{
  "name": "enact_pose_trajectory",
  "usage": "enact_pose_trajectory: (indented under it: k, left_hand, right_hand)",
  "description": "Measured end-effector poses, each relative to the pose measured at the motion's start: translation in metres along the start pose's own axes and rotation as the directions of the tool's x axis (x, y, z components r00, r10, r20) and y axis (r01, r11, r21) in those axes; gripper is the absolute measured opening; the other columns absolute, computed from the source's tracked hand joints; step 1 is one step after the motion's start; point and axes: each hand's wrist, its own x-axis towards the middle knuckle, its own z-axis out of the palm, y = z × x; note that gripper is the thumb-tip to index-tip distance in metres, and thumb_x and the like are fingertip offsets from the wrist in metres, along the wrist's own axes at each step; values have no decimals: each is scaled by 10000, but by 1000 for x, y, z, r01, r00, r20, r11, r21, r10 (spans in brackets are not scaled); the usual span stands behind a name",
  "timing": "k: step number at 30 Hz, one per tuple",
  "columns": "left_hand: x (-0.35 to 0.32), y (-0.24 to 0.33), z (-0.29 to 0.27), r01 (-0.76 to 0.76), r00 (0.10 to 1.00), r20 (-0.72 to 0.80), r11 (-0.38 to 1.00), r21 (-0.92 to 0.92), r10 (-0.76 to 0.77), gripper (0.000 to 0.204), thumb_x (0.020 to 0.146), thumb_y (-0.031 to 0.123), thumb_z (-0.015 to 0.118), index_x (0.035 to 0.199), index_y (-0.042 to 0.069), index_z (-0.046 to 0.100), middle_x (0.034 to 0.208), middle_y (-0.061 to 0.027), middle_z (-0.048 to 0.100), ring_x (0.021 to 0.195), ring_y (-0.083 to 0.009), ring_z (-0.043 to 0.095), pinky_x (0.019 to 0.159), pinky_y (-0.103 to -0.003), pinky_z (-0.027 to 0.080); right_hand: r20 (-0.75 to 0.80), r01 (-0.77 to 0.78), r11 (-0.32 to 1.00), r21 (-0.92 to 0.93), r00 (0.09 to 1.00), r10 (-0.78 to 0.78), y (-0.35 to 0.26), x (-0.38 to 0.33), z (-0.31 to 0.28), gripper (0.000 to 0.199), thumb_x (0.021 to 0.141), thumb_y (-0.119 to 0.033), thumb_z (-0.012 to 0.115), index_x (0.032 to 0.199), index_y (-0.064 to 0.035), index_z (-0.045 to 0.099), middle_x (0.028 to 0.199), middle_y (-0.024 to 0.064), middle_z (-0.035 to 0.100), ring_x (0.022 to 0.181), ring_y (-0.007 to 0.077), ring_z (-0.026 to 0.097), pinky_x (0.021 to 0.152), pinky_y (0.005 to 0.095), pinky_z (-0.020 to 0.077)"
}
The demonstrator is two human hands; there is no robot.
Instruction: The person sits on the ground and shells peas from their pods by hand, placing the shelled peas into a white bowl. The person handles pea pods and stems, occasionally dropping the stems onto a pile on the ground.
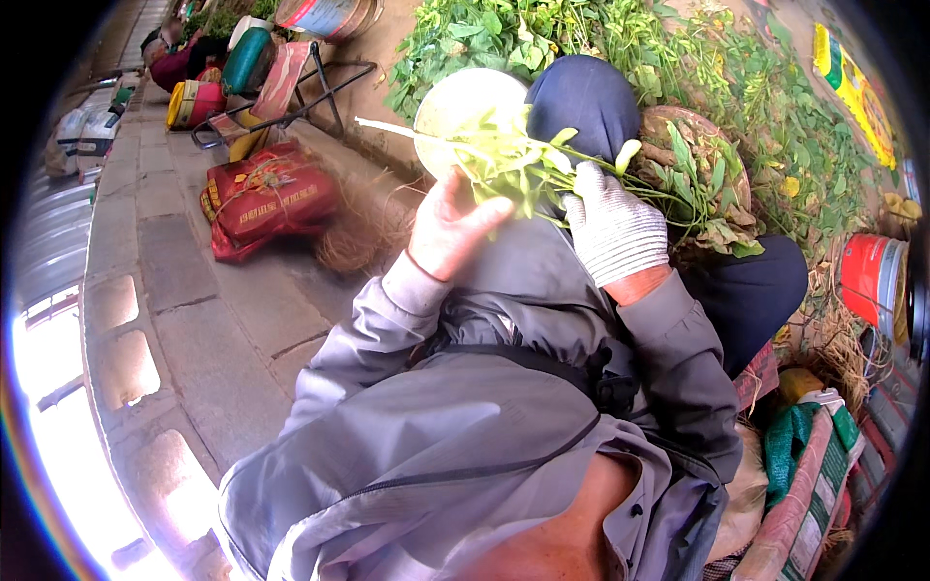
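Note:
Across my lap lies a cut bean plant (509,160) with pale green pods, its bare whitish stem end pointing left. My right hand (618,221), in a white knitted glove with grey stripes, is closed round its stems. Bare and slightly blurred, my left hand (450,225) is by the pods with thumb and fingers apart; some pods overlap its fingertips. Behind the pods is a pale round thing (460,92), bleached by sunlight, whose kind I cannot tell. Dark blue trouser cloth (581,102) covers my knee beside it.
Cut green plants (620,48) heap up ahead and right, near a round woven basket (731,160) with leaves. A red tied bag (271,203) lies left on the paving. Beyond are a folding chair frame (325,87) and another person (179,53). A red bucket (872,281) is at right.

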Motion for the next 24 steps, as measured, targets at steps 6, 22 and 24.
enact_pose_trajectory:
  k: [6, 22, 24]
  left_hand:
    - [6, -2, -3, -238, 968, 194, 821, 519, 158, 572, 817, 78, 751, 1311, 21, 470, 1234, -60, 562, 1114, -152, 534, 972, -291, 428]
    - [9, -4, 25, -15, 986, 159, 985, -173, 43, 284, 889, 15, 635, 1172, 14, 608, 1073, -46, 664, 946, -135, 618, 831, -273, 498]
    - [10, -6, 23, -21, 988, 146, 985, -172, 46, 316, 886, -2, 629, 1199, 17, 594, 1079, -48, 665, 948, -140, 622, 831, -276, 501]
  right_hand:
    - [-171, 92, 978, 185, 983, -60, 6, -5, -7, 184, 889, -180, 560, 1042, -78, 551, 858, 140, 662, 697, 352, 642, 621, 439, 511]
    - [-249, 69, 899, 432, 967, 45, -3, -13, -25, 183, 866, -141, 619, 1036, -81, 588, 841, 169, 670, 721, 375, 650, 638, 437, 521]
    - [-244, 73, 883, 463, 968, 48, -7, -15, -30, 182, 864, -138, 620, 1035, -82, 591, 846, 169, 671, 729, 375, 651, 643, 433, 524]
